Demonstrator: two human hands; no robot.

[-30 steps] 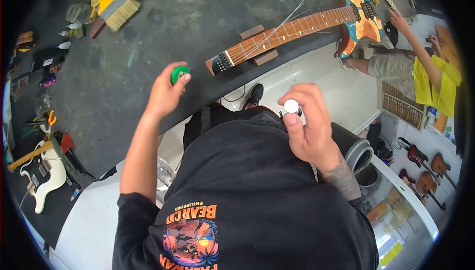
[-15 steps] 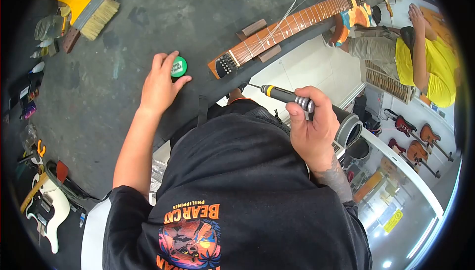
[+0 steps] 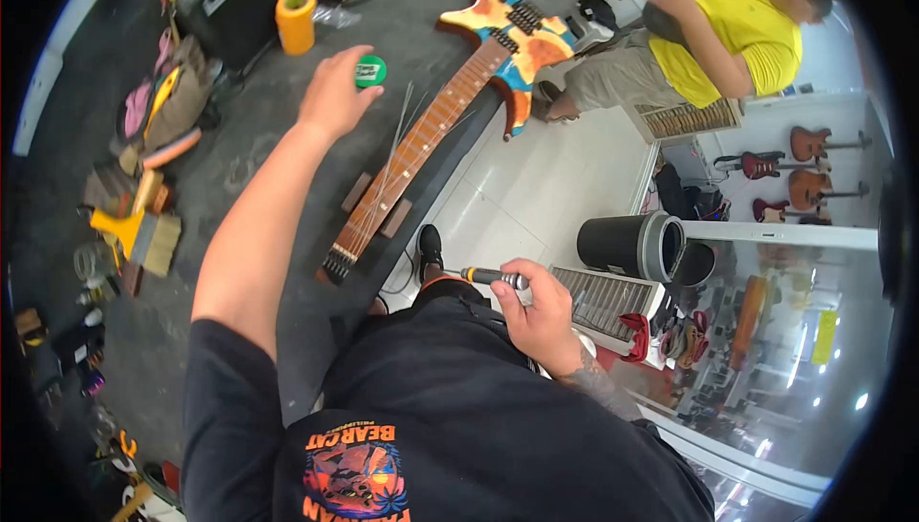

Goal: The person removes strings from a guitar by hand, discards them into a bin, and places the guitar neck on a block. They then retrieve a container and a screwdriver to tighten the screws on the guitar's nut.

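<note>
On the dark bench, my left hand (image 3: 335, 96) has its thumb and fingers closed around a small round container with a green lid (image 3: 370, 70); a white label with dark lettering is on the lid. My right hand (image 3: 541, 316) grips a screwdriver (image 3: 485, 276) with a grey and yellow handle, held above my lap with its shaft pointing left. Between the hands lies a headless electric guitar (image 3: 436, 134), its body painted blue, cream and orange. Loose strings (image 3: 397, 134) stick up over its fretboard. Dark support blocks (image 3: 394, 219) sit at its neck.
A roll of yellow tape (image 3: 297, 20) stands at the back of the bench (image 3: 239, 177). A wide brush (image 3: 153, 240), a bag and tools line the left side. Beyond the guitar is a person in a yellow shirt (image 3: 737, 34). A black bin (image 3: 622, 246) stands on the floor.
My left hand has moved farther along the bench with the green-lidded container, beside the guitar's neck. The view has turned, showing more of the bench's back. My right hand still holds the screwdriver.
</note>
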